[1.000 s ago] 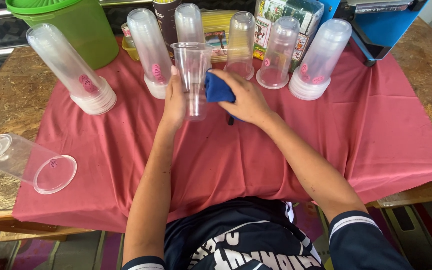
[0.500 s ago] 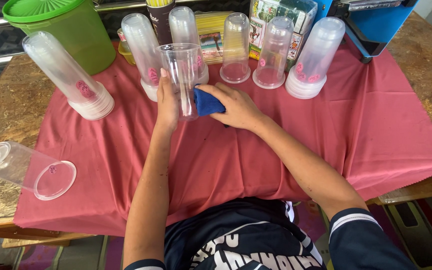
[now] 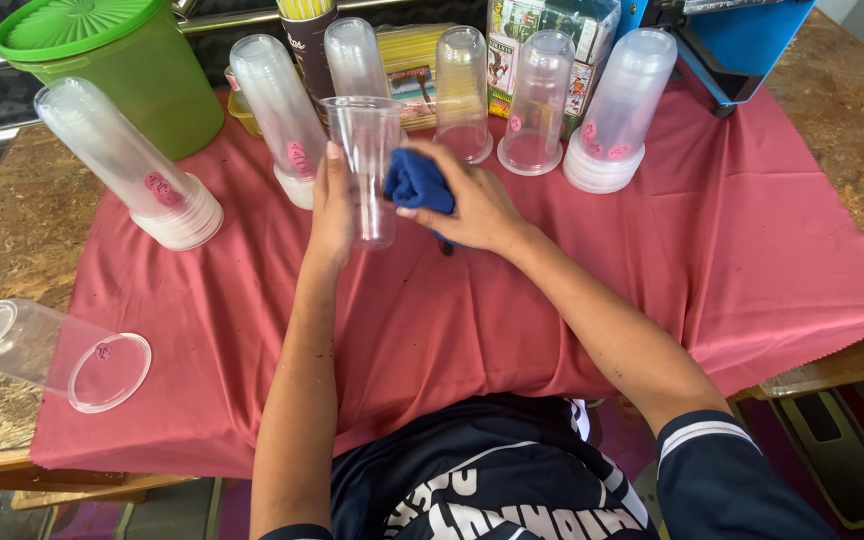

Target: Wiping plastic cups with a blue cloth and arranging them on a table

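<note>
My left hand (image 3: 334, 205) grips a clear plastic cup (image 3: 367, 150), held upright above the red cloth (image 3: 472, 300). My right hand (image 3: 472, 205) holds a blue rag (image 3: 414, 182) pressed against the right side of that cup. Both forearms reach forward from the bottom of the view over the cloth.
Stacks of upturned clear cups stand along the back: one leaning at left (image 3: 127, 165), others (image 3: 277, 105) (image 3: 537, 100) (image 3: 617, 110). A single cup lies on its side at the front left (image 3: 47, 352). A green lidded tub (image 3: 117, 65) and a blue machine (image 3: 727, 45) stand behind.
The view has shifted slightly. My right hand has slid the blue rag a little along the cup's side. My left hand keeps hold of the cup.
</note>
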